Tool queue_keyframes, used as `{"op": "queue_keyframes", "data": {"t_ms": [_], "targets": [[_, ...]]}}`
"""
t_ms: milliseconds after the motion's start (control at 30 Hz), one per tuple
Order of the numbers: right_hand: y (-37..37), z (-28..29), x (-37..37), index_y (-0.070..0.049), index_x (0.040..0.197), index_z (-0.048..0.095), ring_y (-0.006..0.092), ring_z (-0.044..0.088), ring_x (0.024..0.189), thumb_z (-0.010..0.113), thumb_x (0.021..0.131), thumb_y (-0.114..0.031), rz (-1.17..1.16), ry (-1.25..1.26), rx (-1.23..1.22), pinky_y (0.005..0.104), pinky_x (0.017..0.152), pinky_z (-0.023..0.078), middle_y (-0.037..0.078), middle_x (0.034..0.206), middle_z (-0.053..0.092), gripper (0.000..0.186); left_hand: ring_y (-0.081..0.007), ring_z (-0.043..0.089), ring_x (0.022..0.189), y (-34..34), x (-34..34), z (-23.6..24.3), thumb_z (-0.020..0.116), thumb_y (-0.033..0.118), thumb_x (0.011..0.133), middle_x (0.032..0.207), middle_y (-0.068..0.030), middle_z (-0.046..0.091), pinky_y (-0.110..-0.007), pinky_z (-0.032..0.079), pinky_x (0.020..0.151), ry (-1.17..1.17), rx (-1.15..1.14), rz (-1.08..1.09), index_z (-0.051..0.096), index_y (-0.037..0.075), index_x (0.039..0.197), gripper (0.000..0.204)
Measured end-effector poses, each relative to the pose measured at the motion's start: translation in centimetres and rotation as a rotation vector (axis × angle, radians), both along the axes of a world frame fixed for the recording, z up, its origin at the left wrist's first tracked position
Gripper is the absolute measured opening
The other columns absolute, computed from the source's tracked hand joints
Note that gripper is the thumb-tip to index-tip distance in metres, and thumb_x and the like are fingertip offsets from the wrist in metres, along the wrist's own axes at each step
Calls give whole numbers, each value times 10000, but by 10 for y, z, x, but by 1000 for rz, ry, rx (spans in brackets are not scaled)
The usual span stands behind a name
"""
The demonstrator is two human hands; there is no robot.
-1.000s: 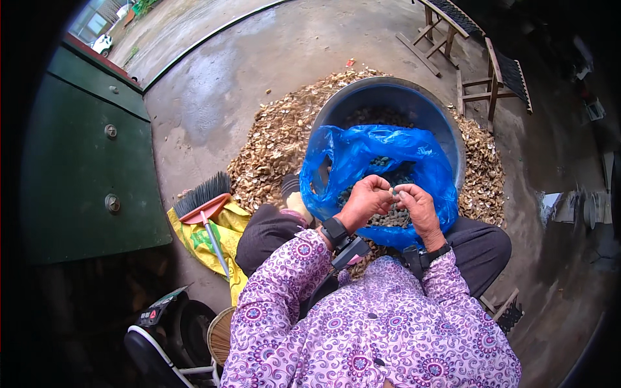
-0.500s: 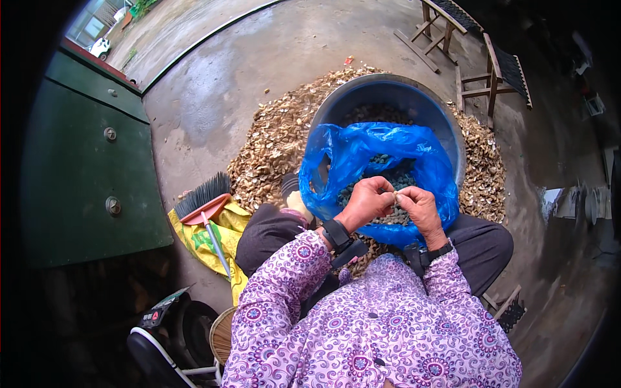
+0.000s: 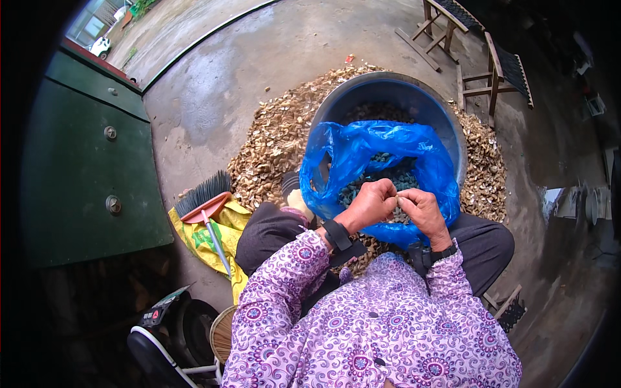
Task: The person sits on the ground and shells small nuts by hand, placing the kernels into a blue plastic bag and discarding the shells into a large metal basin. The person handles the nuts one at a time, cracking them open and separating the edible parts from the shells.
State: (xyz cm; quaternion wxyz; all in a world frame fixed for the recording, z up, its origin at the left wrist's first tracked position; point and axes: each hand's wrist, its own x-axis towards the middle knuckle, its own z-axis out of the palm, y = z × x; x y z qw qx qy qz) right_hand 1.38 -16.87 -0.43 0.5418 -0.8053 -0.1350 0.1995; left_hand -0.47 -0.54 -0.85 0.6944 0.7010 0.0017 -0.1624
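My left hand (image 3: 372, 205) and my right hand (image 3: 422, 212) meet above a blue plastic bag (image 3: 394, 134). Their thumbs and forefingers pinch together at a small pale peanut (image 3: 397, 198), mostly hidden by the fingertips. The bag lies open, its near side against my lap and its far side in a large round metal tub (image 3: 457, 123). Inside the bag are many small peanut kernels (image 3: 402, 174), tinted blue by the plastic. More peanuts (image 3: 378, 112) lie in the shaded bottom of the tub.
Peanut shells (image 3: 268, 139) heap around the tub on the concrete floor. To the left, a broom (image 3: 206, 210) rests on a yellow sack (image 3: 194, 239), near a green metal panel (image 3: 97, 161). Folding stools (image 3: 498, 77) stand far right. A scale (image 3: 162, 317) sits lower left beside a wicker basket (image 3: 223, 333).
Both hands stay over the bag, fingertips still together. The right hand has shifted slightly down and right, and the pale peanut shows less between the fingers.
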Motion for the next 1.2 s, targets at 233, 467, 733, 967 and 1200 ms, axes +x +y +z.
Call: {"op": "queue_keyframes", "data": {"t_ms": [233,467,733,967,1200], "targets": [[-1,-4,-2,12,867,610,90,524,661,553,798,-101,24,-48,32,227,567,411,42,746,594,144,-122,580,514,2,1,4,536,57,745,610,-70,558,-240,466,435,37,0,-9,518,-15,760,76],[6,8,-6,26,780,602,186,561,614,571,754,-78,-11,-192,-33,279,558,432,102,690,592,112,-125,587,522,3,2,8,541,51,730,602,-68,557,-240,467,446,44,-10,-18,528,-18,732,70],[18,-6,-12,31,767,605,113,552,597,543,759,-52,-217,-175,42,252,529,430,87,655,596,105,-127,577,489,-8,-1,2,553,99,715,567,-87,567,-261,462,445,-126,152,184,541,-6,671,114],[19,-6,-13,37,774,617,69,524,588,540,774,-63,-291,59,196,215,518,426,35,667,599,126,-126,569,504,-9,-1,4,555,75,722,583,-84,562,-245,464,446,115,-102,205,531,-8,711,87],[15,-20,-11,30,777,614,55,498,567,555,774,-67,-410,230,386,186,529,414,13,678,585,114,-144,560,505,-10,3,-1,563,32,702,612,-90,551,-243,466,446,229,-394,287,521,-21,745,80]]}}
